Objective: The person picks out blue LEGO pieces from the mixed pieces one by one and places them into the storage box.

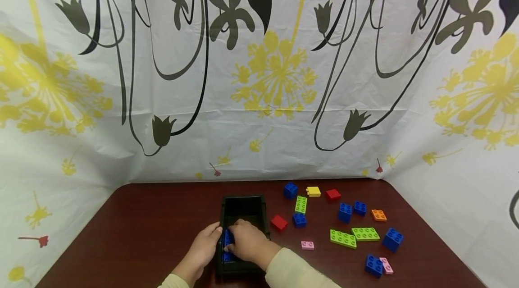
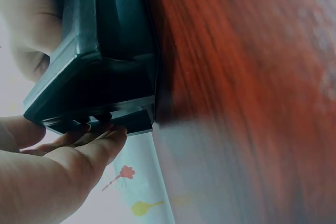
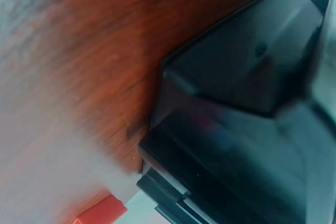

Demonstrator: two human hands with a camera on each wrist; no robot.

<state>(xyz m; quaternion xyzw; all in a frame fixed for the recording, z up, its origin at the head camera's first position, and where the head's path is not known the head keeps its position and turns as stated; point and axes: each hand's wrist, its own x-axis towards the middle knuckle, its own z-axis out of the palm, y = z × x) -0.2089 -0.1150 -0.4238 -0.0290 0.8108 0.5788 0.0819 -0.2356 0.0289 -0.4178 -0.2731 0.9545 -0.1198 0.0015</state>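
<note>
A black plastic bin (image 1: 243, 270) stands on the table near its front edge. My left hand (image 1: 204, 245) holds the bin at its left wall; in the left wrist view, the fingers (image 2: 100, 148) lie against the bin's outside, with the thumb near the rim. My right hand (image 1: 250, 243) reaches down into the bin and pinches a blue toy brick (image 1: 228, 237) by the left wall. Another blue brick (image 1: 229, 257) shows just nearer. The right wrist view shows only the dark bin wall (image 3: 231, 56) close up, with the fingers hidden.
Right of the bin lie loose bricks: red (image 1: 279, 223), blue (image 1: 299, 220), lime green (image 1: 343, 238), pink (image 1: 307, 245), orange (image 1: 379, 215) and yellow (image 1: 313, 191), among several others. A patterned white cloth (image 1: 259, 144) hangs behind the dark wooden table (image 1: 162, 216).
</note>
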